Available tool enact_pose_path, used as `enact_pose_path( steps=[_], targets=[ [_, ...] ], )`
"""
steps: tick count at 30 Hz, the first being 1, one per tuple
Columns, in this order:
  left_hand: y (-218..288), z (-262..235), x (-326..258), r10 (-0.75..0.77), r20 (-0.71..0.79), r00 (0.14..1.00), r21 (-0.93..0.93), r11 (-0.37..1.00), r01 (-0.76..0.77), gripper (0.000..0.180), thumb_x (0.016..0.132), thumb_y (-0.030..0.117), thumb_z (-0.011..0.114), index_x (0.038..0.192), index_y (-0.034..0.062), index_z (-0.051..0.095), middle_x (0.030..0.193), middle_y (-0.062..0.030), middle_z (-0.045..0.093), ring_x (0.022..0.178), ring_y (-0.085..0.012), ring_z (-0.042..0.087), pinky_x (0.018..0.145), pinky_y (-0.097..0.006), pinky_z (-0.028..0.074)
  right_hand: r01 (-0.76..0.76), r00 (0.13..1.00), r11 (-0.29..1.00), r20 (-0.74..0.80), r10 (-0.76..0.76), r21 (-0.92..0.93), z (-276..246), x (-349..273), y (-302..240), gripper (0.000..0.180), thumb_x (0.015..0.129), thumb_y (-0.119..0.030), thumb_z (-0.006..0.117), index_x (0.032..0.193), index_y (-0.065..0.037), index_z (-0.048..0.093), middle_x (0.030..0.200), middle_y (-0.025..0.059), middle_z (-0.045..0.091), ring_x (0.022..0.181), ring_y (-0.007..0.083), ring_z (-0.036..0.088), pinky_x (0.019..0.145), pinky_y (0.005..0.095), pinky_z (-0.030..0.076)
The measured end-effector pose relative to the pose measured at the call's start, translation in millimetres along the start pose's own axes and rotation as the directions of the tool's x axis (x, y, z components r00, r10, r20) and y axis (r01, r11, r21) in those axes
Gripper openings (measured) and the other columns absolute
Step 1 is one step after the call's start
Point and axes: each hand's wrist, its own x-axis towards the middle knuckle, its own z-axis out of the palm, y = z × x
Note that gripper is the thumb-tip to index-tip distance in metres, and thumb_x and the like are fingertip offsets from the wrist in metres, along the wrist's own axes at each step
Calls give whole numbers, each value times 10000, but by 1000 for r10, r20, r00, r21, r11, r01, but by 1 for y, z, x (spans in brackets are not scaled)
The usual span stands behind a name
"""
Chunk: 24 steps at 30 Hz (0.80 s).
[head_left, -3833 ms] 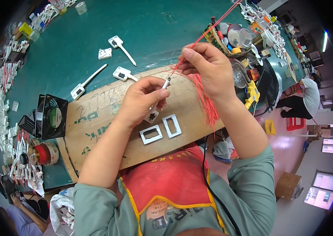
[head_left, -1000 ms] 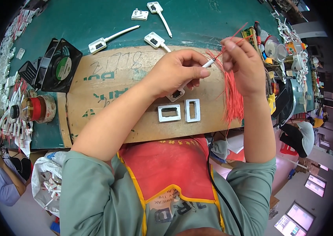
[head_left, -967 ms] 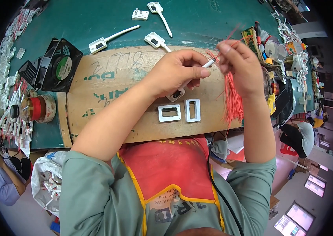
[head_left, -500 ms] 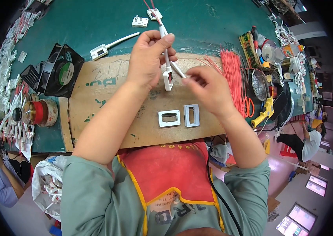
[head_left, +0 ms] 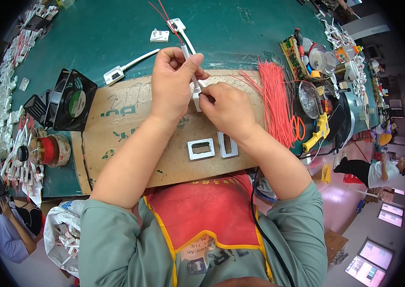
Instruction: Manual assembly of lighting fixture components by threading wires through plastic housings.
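Observation:
My left hand [head_left: 174,83] is closed, pinching a white cable sleeve [head_left: 186,51] between thumb and fingers. Two thin red wires [head_left: 166,18] run out of the sleeve's far end. At its near end is a small white housing [head_left: 196,102], which the closed thumb and fingers of my right hand [head_left: 230,107] grip; they partly hide it. Just beyond my hands lies a second white housing with a cable [head_left: 177,24], beside a small white cover piece [head_left: 159,36]. Another white housing with a cable [head_left: 114,75] rests left of my left hand. Two white rectangular frames [head_left: 192,150] lie nearer me.
A cardboard sheet [head_left: 131,143] covers the green table before me. Left are a black fan [head_left: 71,100], a red-banded jar [head_left: 49,149] and heaped white parts. Right are red wires [head_left: 279,105], orange-handled scissors [head_left: 299,128], a yellow glue gun [head_left: 318,133] and a metal dish [head_left: 310,99].
My right hand has moved left and away from me, from the loose white cable end to the housing. My left hand still holds the sleeve. The whole view has shifted slightly.

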Motion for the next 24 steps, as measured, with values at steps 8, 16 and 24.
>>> enact_pose_path(
  steps=[8,16,24],
  targets=[
    [4,6,-5,167,23,986,117,979,-169,270,844,68,685,949,18,441,798,-59,562,644,-114,575,576,-245,505,55,996,998,-72,-57,-26,4,1,-3,122,781,-181,628,774,-60,641,752,103,636,666,304,625,611,403,511],
    [13,-1,9,121,-59,991,0,993,-122,242,873,104,658,978,14,459,814,-65,574,659,-134,587,589,-267,535,-307,911,905,366,190,296,-6,0,5,202,816,-195,631,901,-21,687,724,93,668,640,148,616,612,296,488],
    [8,-26,27,-85,-95,992,-224,973,62,250,884,131,643,1018,12,469,880,-97,556,758,-200,583,715,-383,569,-522,825,647,521,218,555,-9,-5,17,226,851,-187,654,957,12,672,754,1,628,661,73,534,613,233,444]
  ],
)
